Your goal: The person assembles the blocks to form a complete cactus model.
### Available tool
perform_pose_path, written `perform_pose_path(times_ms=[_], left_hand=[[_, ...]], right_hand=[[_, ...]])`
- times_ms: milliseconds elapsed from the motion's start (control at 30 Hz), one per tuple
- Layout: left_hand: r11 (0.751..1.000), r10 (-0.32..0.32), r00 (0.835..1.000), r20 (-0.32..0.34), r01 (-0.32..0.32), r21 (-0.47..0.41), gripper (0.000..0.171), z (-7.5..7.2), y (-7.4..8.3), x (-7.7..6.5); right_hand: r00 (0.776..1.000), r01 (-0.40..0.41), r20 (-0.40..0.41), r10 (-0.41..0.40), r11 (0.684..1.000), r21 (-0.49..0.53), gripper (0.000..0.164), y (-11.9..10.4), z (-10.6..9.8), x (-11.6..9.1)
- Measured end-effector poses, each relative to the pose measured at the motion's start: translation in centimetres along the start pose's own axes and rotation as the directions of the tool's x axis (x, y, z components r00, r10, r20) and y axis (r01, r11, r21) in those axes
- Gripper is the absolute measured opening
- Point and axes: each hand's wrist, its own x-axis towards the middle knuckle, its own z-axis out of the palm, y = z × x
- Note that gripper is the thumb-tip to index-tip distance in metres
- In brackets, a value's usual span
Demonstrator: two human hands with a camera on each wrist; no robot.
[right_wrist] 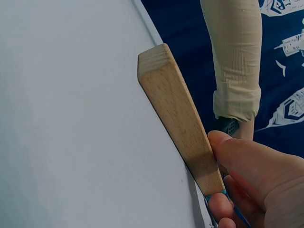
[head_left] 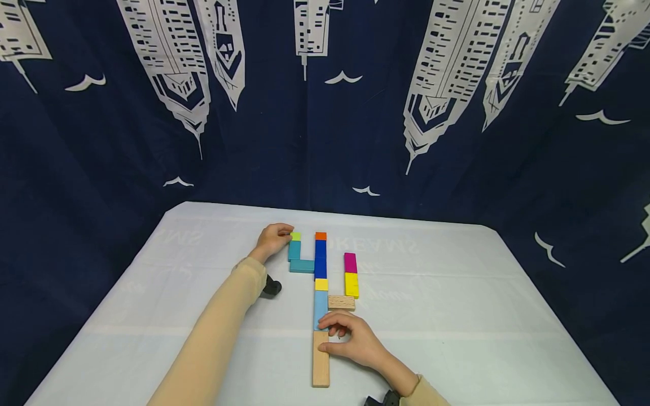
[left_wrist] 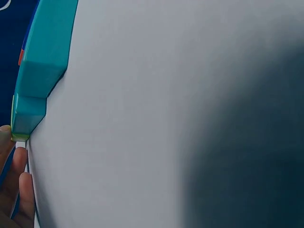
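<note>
My left hand has its fingertips at the lime-green block, which caps a teal L shape made of an upright teal block and a sideways one. In the left wrist view, the thumb is right at the lime end; the other fingers sit just beyond. My right hand touches the column: its thumb lies on the long wooden block, and its forefinger reaches the light blue block. A gap shows between thumb and forefinger.
Above the light blue block run yellow, dark blue and orange blocks. A short wooden block juts right, with yellow and magenta blocks beyond it. Everything lies on a white-covered table before a navy curtain.
</note>
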Motion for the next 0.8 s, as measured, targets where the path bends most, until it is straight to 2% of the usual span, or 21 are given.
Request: perform_pose_path(times_ms=[300, 567, 700, 800], left_hand=[[1.000, 0.000, 1.000, -0.011, 0.000, 0.006, 0.030, -0.3, -0.2, -0.4], [0.999, -0.014, 0.999, -0.045, 0.013, -0.035, 0.032, -1.2, -0.8, -0.8], [0.999, -0.003, 0.998, -0.056, 0.000, -0.042, 0.032, -1.9, -0.9, -1.1], [0.999, 0.012, 0.998, -0.059, -0.015, -0.044, 0.032, -2.4, -1.0, -1.3]], right_hand=[[1.000, 0.000, 0.009, 0.000, 1.000, 0.000, 0.029, -0.1, 0.1, 0.1], [1.000, 0.000, 0.003, 0.000, 1.000, 0.010, 0.031, -0.1, 0.0, 0.3], [0.999, -0.031, -0.018, 0.032, 0.999, 0.039, 0.032, -0.3, -0.1, 0.4], [0.995, -0.092, -0.038, 0.094, 0.994, 0.056, 0.031, -0.7, -0.3, 0.6]])
